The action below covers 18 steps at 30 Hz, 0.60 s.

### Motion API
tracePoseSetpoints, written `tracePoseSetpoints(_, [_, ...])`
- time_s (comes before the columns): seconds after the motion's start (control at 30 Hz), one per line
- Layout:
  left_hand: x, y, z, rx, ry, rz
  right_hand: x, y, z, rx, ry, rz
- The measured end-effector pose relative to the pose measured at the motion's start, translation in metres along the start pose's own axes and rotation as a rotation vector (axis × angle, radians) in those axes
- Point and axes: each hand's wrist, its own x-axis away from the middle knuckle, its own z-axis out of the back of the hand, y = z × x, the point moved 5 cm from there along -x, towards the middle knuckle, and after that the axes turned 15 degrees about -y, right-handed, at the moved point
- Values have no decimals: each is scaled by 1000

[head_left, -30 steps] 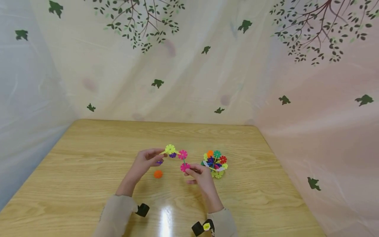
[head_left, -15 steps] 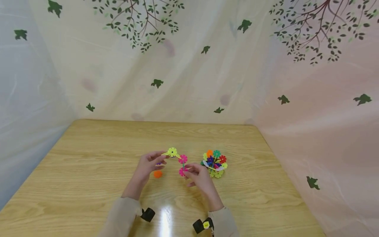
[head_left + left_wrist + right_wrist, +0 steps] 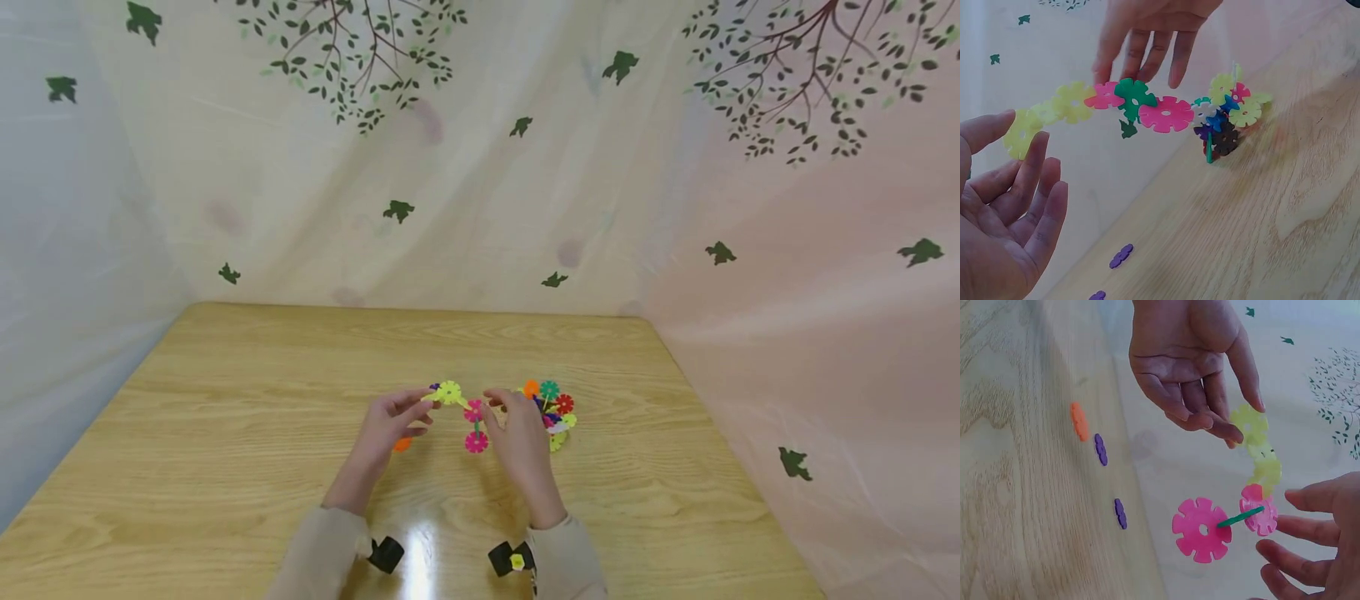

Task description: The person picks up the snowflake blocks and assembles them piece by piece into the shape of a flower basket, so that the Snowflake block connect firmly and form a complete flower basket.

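A chain of notched plastic snowflake discs [image 3: 449, 392] hangs between my hands above the table. Its yellow discs [image 3: 1266, 474] lead to a pink disc [image 3: 1260, 509], a green disc [image 3: 1135, 100] set edge-on and a larger pink disc [image 3: 1202, 530] at the free end. My left hand [image 3: 393, 425] pinches the end yellow disc [image 3: 1020, 134] between thumb and finger. Beside the nearer pink disc, my right hand [image 3: 521, 433] has its fingers spread and slightly bent. A small gap shows there in the right wrist view.
A multicoloured cluster of joined discs [image 3: 550, 390] stands on the wooden table [image 3: 645, 500], partly behind my right hand. One orange disc [image 3: 1079, 422] and two purple discs [image 3: 1100, 450] lie loose on the tabletop. A printed curtain [image 3: 465, 250] surrounds the table's far side.
My right hand has let go of the lower pink disc and moved up beside the upper one. The left hand has shifted right and slightly down with the chain.
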Motion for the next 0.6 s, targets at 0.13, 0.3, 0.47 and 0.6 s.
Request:
tracePoseSetpoints(0.13, [0,0,-3,5,-2,4,-2,-11,-3,-65,-18,109])
tracePoseSetpoints(0.3, [0,1,-7,-10,-23,-1,-5,-15,-9,-78,-27,181])
tracePoseSetpoints(0.47, [1,2,-10,-11,-43,0,-5,-18,-10,-64,31,215])
tracePoseSetpoints(0.6, [3,2,-13,-11,-60,1,-4,-18,-12,-49,65,245])
